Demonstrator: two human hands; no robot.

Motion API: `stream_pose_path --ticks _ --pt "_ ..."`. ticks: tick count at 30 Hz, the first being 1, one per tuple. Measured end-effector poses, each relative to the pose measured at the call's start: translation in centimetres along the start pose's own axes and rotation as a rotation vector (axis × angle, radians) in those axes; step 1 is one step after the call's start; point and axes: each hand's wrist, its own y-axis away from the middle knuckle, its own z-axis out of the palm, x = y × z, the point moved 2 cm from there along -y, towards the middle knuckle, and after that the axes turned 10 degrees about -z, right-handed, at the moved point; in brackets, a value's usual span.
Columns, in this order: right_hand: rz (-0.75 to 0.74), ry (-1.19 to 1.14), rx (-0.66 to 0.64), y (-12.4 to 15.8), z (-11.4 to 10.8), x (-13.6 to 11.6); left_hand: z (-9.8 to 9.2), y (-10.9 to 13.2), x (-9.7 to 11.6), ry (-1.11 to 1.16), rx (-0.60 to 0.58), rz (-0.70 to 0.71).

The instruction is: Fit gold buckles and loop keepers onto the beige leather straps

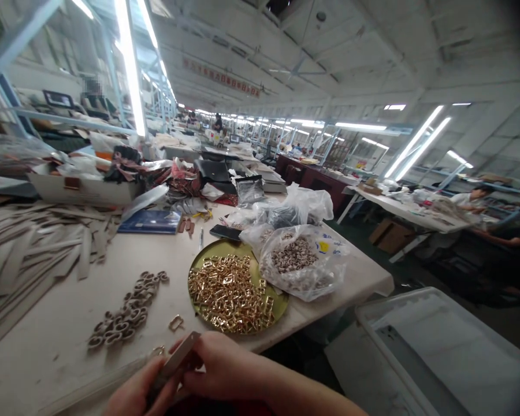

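Both hands meet at the bottom of the head view, over the near edge of the table (60, 323). My left hand (138, 393) and my right hand (219, 367) pinch the same narrow tan strap (177, 358), which slants up between them. A single gold buckle (176, 322) lies just beyond the hands. Further back stands a round gold tray (281, 306) heaped with gold buckles (229, 292). A row of looped tan strap pieces (127, 309) runs to its left.
Clear plastic bags of small parts (301, 263) crowd the tray's right side. Flat tan strips (21, 254) pile up at the left. A black phone (226, 232), a blue folder (151, 221) and clutter lie behind. A grey bin (450, 352) stands at the right. People sit at far tables.
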Motion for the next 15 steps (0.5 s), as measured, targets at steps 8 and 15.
stream_pose_path --ticks 8,15 --pt "0.036 -0.056 0.139 1.5 3.9 0.9 1.2 3.0 -0.4 -0.083 0.003 -0.027" --pt "0.117 -0.373 0.145 2.8 5.5 2.0 2.1 3.8 -2.1 0.125 -0.031 -0.097"
